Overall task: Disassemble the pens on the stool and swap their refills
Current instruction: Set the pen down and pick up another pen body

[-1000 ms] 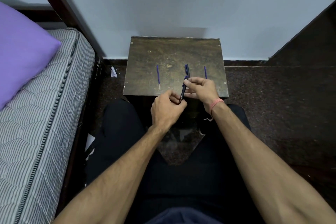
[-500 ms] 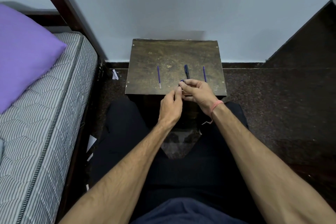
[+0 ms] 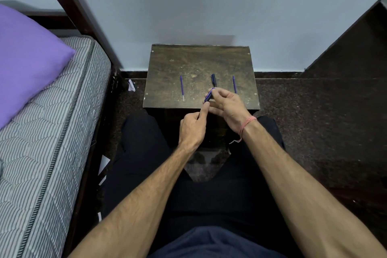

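The stool (image 3: 201, 58) has a square, dark brown top, scuffed and speckled with pale marks, with a small screw head at each corner. On it lie 2 thin blue refills: the left refill (image 3: 182, 88) ends in a pale tip toward the person, and the right refill (image 3: 234, 84) lies near the right edge. Between them rests a dark pen body (image 3: 213, 80), a smooth, straight tube, with its near end just beyond the raised fingers.

The right hand (image 3: 228, 106) pinches a short pen part (image 3: 209, 95), dark with a purple sheen, tilted over the stool's front edge. The left hand (image 3: 191, 128) is mostly curled, its forefinger stretched up to touch the lower end of that part; whether it grips anything I cannot tell. A thin pinkish thread (image 3: 247, 124) circles the right wrist, with a loose end hanging.

To the left, a mattress (image 3: 52, 132) shows grey quilted stripes with corded piping, and a smooth purple pillow (image 3: 25, 58) lies on it. No writing is legible on anything.
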`<state>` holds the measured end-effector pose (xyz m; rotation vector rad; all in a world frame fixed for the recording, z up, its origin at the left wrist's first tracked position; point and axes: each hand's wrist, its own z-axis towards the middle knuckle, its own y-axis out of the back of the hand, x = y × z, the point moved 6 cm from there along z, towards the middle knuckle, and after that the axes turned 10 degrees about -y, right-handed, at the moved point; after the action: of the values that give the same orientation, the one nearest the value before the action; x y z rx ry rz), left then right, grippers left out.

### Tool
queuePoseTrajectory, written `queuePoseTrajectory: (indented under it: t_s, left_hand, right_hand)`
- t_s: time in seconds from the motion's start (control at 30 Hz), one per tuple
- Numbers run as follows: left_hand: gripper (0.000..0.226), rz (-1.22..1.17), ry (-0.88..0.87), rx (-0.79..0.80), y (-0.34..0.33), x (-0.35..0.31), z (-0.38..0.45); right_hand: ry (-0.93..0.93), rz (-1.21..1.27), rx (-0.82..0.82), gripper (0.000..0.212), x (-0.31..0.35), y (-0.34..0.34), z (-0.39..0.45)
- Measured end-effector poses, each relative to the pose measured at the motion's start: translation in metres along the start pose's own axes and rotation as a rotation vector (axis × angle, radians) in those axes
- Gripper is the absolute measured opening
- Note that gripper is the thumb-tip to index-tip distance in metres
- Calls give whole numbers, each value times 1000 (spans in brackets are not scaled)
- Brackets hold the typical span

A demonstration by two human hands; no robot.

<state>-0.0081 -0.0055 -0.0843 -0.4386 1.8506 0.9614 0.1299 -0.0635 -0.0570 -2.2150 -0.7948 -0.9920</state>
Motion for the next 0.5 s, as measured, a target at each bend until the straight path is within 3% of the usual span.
queuePoseTrajectory:
  t_s: [0.1,0.23,0.37,0.5]
  left_hand:
    - [73,-31,-32,0,0,0,-5]
    - [70,-81,-52,-35,1,0,-9]
    - [61,-158,-48,-36,-5,-5,-10]
    - [40,-214,-63,-49,-3,-14,-6]
  right_hand:
    - [20,121,-30,17,12,10,4]
    - [17,41,-138,15,11,23,17]
    - [39,-286,-263,5,11,35,33]
    - [149,-648,-425,17,30,33,53]
